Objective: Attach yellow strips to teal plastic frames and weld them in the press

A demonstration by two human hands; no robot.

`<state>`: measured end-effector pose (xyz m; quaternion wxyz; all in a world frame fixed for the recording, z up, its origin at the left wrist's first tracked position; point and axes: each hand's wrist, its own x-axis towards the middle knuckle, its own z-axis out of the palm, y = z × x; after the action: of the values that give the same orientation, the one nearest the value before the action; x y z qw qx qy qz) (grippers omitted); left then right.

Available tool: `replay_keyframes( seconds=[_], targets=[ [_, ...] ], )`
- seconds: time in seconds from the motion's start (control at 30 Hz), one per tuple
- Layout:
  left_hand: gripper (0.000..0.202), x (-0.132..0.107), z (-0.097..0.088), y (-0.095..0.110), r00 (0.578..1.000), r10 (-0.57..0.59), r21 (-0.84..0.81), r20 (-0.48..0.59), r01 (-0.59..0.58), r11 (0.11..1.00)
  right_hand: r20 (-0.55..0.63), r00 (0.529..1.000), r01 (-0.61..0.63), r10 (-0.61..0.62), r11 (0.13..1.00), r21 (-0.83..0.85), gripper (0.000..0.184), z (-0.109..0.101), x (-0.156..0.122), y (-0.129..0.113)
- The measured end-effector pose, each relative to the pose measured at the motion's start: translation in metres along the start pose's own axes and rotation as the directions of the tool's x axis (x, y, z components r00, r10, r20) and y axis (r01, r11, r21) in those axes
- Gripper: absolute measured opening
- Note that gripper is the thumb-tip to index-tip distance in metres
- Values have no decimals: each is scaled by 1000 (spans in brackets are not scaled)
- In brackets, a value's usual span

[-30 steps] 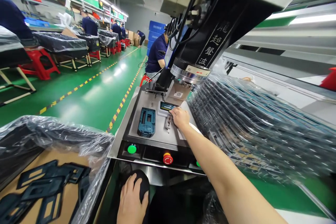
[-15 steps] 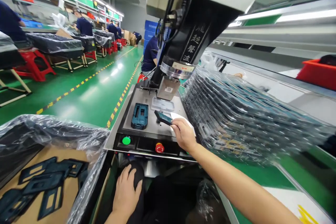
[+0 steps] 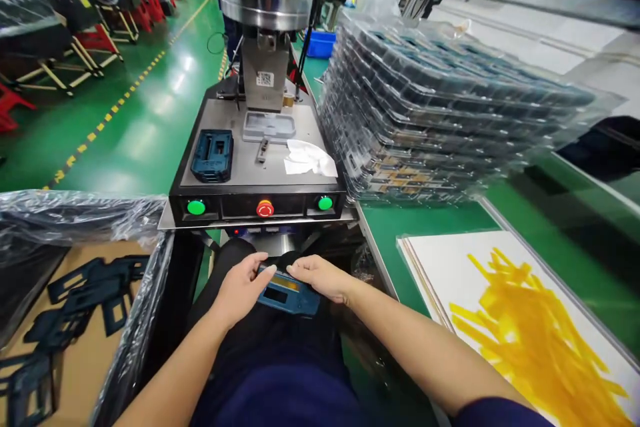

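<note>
Both my hands hold a small blue plastic part with a yellowish window over my lap. My left hand grips its left end, and my right hand pinches its right end. In front of me stands the ultrasonic welding machine on its grey base plate. An empty fixture nest sits under the horn. A blue housing lies on the left of the plate, and a white cloth lies on the right.
Two green buttons and a red stop button line the machine front. Stacked clear trays of parts stand right. A white sheet with yellow strips lies near right. A bag-lined box of dark frames sits left.
My right hand lifted the blue part from the fixture and brought it down to my lap, where my left hand took hold too. My view tilted downward.
</note>
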<state>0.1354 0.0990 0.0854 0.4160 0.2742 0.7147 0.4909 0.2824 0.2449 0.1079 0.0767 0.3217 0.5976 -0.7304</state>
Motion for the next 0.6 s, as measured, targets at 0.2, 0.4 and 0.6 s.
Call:
replay_keyframes(
  seconds=[0.2, 0.4, 0.6],
  targets=[
    [50, -8, 4, 1, 998, -58, 157, -1, 57, 986, 0, 972, 195, -235, 803, -563, 13, -5, -4, -3],
    [41, -14, 2, -4, 997, -70, 272, -16, 72, 959, 32, 948, 242, -318, 650, -720, 13, -2, -7, -2],
    [46, -12, 8, -4, 989, -24, 368, -148, 77, 926, -24, 942, 228, -333, 693, -684, 17, 5, -1, 3]
  ],
)
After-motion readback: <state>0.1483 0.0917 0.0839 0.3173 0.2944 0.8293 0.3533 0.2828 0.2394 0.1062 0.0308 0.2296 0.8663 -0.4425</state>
